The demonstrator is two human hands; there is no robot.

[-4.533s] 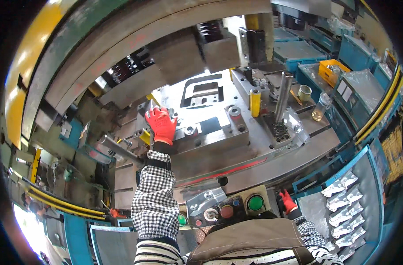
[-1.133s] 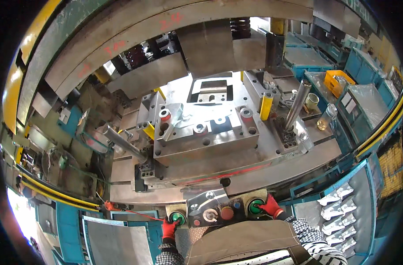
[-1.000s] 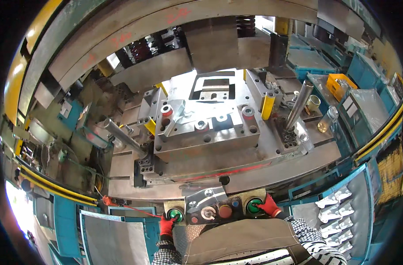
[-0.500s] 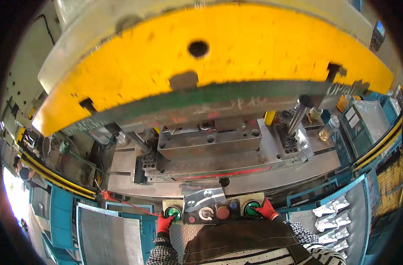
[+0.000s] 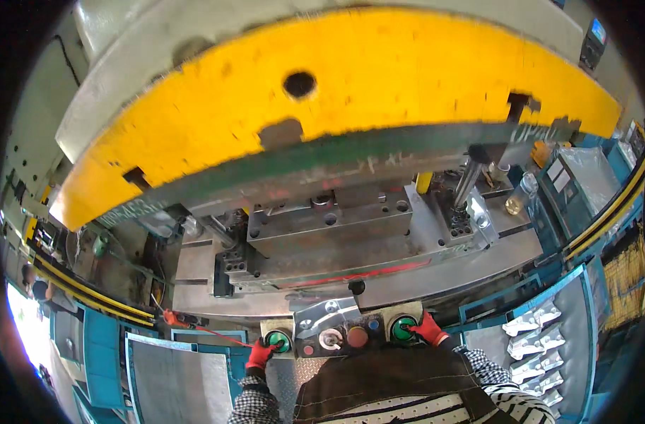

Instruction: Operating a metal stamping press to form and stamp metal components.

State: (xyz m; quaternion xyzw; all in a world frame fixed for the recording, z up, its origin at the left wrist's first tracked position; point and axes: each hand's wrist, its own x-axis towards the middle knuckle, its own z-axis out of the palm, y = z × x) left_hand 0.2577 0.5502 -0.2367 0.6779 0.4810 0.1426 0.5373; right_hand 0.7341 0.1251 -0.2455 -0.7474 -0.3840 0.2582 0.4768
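Observation:
My left hand (image 5: 259,353), in a red glove, presses on the left green button (image 5: 278,341) of a control panel (image 5: 340,333). My right hand (image 5: 429,329), also in a red glove, presses on the right green button (image 5: 403,328). Between the two buttons sit a white knob and a red button. Above the panel, the big yellow press ram (image 5: 336,92) is down over the grey metal die block (image 5: 329,226), hiding its top.
A metal guide post (image 5: 467,180) stands at the die's right. A blue bin (image 5: 548,336) with several shiny stamped parts is at the lower right. A grey sheet lies in a blue tray (image 5: 170,374) at the lower left. Yellow-black rails run along both sides.
My left hand left the die and went to the left green button; both hands now press the buttons. The yellow ram has come down over the die.

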